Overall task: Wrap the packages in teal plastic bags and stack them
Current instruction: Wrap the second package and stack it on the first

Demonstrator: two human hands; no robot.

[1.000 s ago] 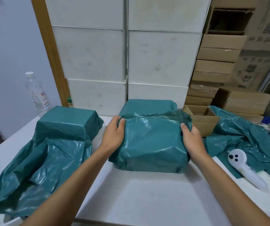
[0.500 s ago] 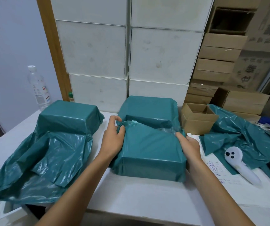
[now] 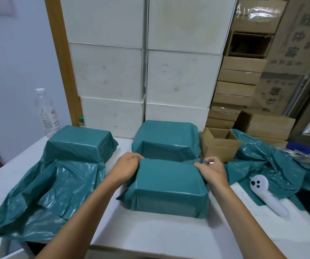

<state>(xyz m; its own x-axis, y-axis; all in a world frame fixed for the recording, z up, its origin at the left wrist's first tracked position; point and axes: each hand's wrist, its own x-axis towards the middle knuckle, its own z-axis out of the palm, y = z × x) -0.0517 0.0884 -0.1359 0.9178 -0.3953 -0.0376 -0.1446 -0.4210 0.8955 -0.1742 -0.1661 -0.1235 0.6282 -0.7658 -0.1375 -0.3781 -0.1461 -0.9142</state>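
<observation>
The near package (image 3: 169, 186) lies flat on the white bench (image 3: 150, 234), long axis left to right, teal plastic drawn smooth over its top and front. Both forearms reach forward from the lower edge. The left hand (image 3: 126, 168) pinches bunched plastic at the package's far left corner, fingers curled. The right hand (image 3: 213, 170) grips the plastic at the far right corner, fingers curled too. Just behind sits a second package (image 3: 166, 140), also lying crosswise. A third package (image 3: 80, 142) stands to the left, its bag's loose end spilling toward the bench's front edge. An open carton (image 3: 218, 144) stands at right, beside loose bags (image 3: 273, 163) and a white controller (image 3: 264, 193).
</observation>
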